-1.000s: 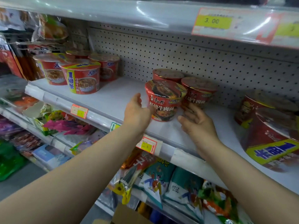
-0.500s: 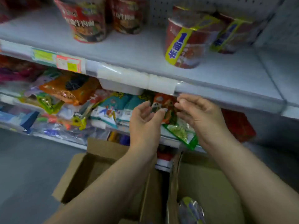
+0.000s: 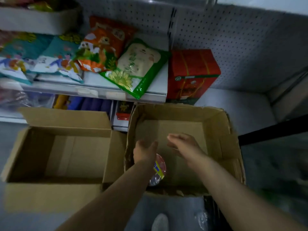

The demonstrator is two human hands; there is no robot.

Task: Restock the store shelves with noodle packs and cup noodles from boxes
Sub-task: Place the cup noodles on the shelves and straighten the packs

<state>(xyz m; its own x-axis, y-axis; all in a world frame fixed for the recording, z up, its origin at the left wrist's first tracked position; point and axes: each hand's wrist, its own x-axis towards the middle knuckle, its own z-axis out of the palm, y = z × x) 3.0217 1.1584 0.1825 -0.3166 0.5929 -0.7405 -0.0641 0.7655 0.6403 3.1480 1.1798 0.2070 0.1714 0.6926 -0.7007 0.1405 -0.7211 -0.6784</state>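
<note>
1 cup noodle (image 3: 159, 170), red lid with a yellow-blue band under shiny film, lies in the right cardboard box (image 3: 216, 124), partly hidden by the left forearm. Beside it stands the left box (image 3: 66, 120); snack bags (image 3: 133, 67) fill the shelf (image 3: 100, 93) behind. Both grips are wide and hold nothing: left hand (image 3: 145, 151) just above the cup, right hand (image 3: 185, 145) beside it.

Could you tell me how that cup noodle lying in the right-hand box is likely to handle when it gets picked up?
The cup noodle looks film-wrapped and glossy, so probably a bit slippery. It seems to lie tilted against the cardboard box wall, and being round it may roll if nudged. Likely light for its size.
</note>
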